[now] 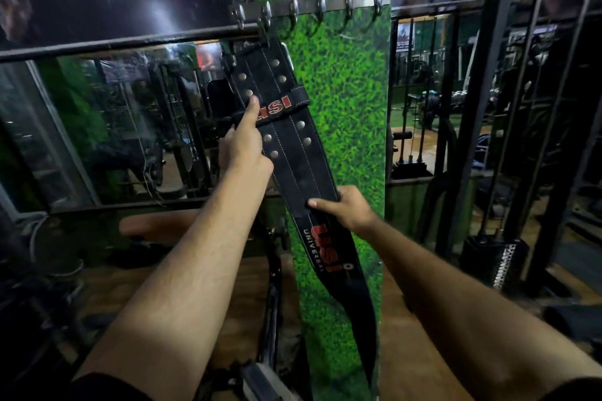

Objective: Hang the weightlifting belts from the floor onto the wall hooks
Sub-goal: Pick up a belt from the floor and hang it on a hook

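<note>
A black leather weightlifting belt (293,169) with metal studs and red lettering slants down across the green grass-patterned pillar (345,101). Its top end sits up at the metal hook rail (312,6), near the second hook from the left; whether it hangs on that hook I cannot tell. My left hand (244,143) grips the belt's left edge below the loop, thumb pointing up along it. My right hand (348,208) holds the belt lower down, thumb across its front. The tail of the belt hangs free below my right hand.
The rail carries several hooks, the ones to the right bare. Mirrors with a black horizontal bar (130,42) stand to the left. A padded bench (156,225) and its black frame sit below. Black machine uprights (475,107) and a weight stack (498,264) stand right.
</note>
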Available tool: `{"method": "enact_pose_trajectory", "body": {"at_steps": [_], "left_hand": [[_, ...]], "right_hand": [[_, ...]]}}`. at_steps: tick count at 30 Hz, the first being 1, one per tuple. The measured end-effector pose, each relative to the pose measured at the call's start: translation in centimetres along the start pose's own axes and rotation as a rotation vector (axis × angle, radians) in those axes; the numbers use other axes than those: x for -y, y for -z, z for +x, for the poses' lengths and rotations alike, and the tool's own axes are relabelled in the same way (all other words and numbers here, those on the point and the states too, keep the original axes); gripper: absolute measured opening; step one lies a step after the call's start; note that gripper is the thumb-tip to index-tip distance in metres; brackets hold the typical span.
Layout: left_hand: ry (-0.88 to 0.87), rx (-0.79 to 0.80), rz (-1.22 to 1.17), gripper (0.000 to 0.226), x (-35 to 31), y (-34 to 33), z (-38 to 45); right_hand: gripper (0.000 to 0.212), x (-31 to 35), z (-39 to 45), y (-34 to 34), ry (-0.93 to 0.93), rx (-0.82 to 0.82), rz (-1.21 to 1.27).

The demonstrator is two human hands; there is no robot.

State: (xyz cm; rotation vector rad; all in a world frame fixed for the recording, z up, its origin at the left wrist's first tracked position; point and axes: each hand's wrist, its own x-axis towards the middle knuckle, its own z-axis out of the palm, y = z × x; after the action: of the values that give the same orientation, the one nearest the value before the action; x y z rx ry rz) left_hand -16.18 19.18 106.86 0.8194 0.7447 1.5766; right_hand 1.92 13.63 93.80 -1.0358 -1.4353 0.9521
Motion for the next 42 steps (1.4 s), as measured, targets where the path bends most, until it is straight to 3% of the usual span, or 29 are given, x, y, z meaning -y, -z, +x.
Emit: {"method": "enact_pose_trajectory", "body": {"at_steps": [5, 8, 12, 15, 20, 25, 30, 33, 37, 40, 42], "left_hand": [[0.028, 0.021, -0.067, 0.081, -0.5, 0.7, -0.4], [0.052, 0.046, -0.1, 0.072, -0.4, 1.4, -0.9], [0.095, 0.125, -0.081, 0.075, -0.6, 2.1, -1.1], [0.12, 0.175, -0.039, 0.082, -0.3, 1.9, -1.4], [-0.069, 0.197, 0.118, 0.053, 1.1, 0.3, -2.8], [-0.115, 0.333, 0.317, 0.044, 2.8, -1.8, -4.5], [-0.099, 0.388, 0.296, 0.055, 4.1, -5.0, -4.3], [-0.086, 0.281, 0.267, 0.053, 3.7, -8.0, -4.4], [-0.078, 0.122, 0.337, 0.088, 3.9, -11.9, -2.3], [-0.116, 0.124, 0.333, 0.059, 3.6, -15.1, -2.8], [-0.146, 0.145, 0.34, 0.055, 3.3, -16.9, -3.4]], "right_hand": [[0.036, -7.2, -2.2, 1.6, -0.312, 0.033, -0.275], [0.039, -5.6, -1.9, 1.8, -0.34, 0.108, -0.449], [0.026, 1.0, -1.9, 0.0, -0.133, -0.051, -0.116], [0.043, 5.4, -0.8, -1.1, -0.009, -0.189, 0.066], [0.052, 12.2, 1.8, -0.6, 0.13, -0.306, 0.196], [0.038, 14.8, 3.3, 1.8, 0.097, -0.453, 0.31], [0.028, 13.9, 3.1, 5.5, 0.075, -0.375, 0.314], [0.022, 13.6, 3.2, 8.1, 0.118, -0.267, 0.293], [0.034, 14.1, 3.9, 10.8, 0.146, -0.193, 0.301], [0.035, 14.6, 4.5, 12.7, 0.164, -0.223, 0.317], [0.034, 14.8, 5.0, 13.8, 0.194, -0.25, 0.284]]}}
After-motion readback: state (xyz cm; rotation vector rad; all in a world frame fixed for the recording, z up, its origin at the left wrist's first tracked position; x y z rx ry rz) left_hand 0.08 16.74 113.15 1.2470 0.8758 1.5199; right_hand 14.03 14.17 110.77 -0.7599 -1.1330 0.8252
